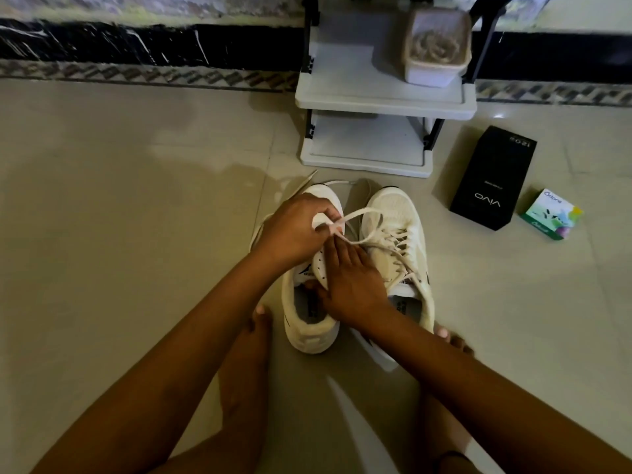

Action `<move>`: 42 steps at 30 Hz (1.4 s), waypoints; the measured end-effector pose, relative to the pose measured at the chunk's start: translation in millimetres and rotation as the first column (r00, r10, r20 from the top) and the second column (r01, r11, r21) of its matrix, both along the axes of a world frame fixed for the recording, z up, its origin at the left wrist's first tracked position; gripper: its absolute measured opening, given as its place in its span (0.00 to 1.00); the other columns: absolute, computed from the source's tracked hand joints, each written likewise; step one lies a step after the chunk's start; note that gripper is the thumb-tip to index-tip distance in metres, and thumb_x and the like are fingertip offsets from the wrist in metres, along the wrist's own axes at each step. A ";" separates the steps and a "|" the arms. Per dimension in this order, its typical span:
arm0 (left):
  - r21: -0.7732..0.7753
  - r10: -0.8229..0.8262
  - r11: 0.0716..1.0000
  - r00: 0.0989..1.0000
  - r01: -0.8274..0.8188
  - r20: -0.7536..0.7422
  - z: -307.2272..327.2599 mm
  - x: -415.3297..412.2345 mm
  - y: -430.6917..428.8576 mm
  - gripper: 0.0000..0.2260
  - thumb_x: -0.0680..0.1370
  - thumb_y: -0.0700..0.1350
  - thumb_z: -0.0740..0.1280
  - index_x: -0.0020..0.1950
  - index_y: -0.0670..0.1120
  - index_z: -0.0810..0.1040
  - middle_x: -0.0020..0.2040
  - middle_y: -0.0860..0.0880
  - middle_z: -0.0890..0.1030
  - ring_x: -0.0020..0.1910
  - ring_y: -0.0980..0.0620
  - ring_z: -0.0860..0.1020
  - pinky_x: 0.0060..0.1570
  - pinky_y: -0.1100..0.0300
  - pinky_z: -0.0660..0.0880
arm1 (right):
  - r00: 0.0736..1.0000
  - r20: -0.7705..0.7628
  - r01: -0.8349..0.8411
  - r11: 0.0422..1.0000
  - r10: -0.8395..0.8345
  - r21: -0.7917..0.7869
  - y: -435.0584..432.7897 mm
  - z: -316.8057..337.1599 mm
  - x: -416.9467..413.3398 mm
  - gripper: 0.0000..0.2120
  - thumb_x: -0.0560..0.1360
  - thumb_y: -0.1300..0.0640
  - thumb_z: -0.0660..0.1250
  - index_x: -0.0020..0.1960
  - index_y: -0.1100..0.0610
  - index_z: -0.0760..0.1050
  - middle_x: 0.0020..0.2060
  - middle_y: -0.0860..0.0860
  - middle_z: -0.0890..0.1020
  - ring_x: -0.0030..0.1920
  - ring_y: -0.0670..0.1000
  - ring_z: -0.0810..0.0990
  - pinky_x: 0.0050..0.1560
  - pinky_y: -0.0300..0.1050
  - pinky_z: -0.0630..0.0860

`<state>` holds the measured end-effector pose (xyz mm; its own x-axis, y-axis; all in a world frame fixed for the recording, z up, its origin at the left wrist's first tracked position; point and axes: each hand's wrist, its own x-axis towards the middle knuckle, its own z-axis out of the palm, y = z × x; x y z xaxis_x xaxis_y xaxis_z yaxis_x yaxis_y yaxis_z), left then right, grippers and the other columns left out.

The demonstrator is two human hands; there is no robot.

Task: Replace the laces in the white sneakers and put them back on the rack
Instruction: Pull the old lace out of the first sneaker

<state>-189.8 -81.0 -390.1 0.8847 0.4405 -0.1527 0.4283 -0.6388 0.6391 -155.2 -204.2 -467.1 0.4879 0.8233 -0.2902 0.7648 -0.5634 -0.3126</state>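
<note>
Lacing a white sneaker on the floor

The left hand (pixel 294 230) pinches the lace (pixel 355 217) above the left sneaker (pixel 307 323); the right hand (pixel 352 285), fingers flat, presses its tongue, before the rack (pixel 383 97).

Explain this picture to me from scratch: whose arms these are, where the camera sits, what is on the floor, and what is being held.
There is no machine here. A person wears one wide-angle camera on the head, looking down at their own bare arms and feet on a tiled floor.

Two white sneakers stand side by side. The left hand pinches a white lace over the left sneaker, which shows no lacing yet. The right hand presses down on that shoe's tongue. The right sneaker is already laced.

Behind stands a small two-shelf rack with a container on top. To the right lie a black box and a small green box.
</note>
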 end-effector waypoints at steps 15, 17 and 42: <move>0.000 0.087 0.996 0.996 -0.087 -0.007 -29.2 -9.1 14.1 0.04 0.72 0.37 0.70 0.45 0.43 0.84 0.49 0.46 0.80 0.50 0.47 0.78 0.51 0.61 0.72 | 1.000 0.010 -0.003 1.000 0.003 0.003 -0.8 2.6 -0.6 0.40 0.76 0.36 0.45 0.76 0.61 0.39 0.77 0.58 0.45 0.77 0.55 0.44 0.74 0.49 0.40; -0.109 0.077 0.992 0.995 -0.070 0.066 -21.5 -9.2 8.5 0.05 0.72 0.37 0.71 0.43 0.47 0.82 0.47 0.49 0.79 0.50 0.49 0.78 0.53 0.57 0.74 | 1.000 0.013 -0.005 1.000 0.005 -0.001 -0.9 1.6 -0.4 0.41 0.72 0.37 0.42 0.77 0.61 0.40 0.77 0.58 0.45 0.77 0.55 0.44 0.74 0.49 0.41; -0.030 0.091 0.996 0.995 -0.090 0.038 -40.3 -17.1 4.9 0.09 0.73 0.38 0.70 0.53 0.41 0.81 0.55 0.42 0.80 0.54 0.46 0.77 0.55 0.59 0.71 | 0.998 0.057 -0.008 1.000 0.008 0.002 -0.7 -3.3 -0.5 0.42 0.71 0.35 0.39 0.77 0.60 0.44 0.76 0.58 0.50 0.76 0.56 0.49 0.74 0.51 0.43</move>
<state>-206.9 -76.2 -430.4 0.8469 0.5151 -0.1321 0.4580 -0.5802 0.6735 -155.7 -204.9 -470.4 0.4968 0.8277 -0.2609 0.7858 -0.5566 -0.2697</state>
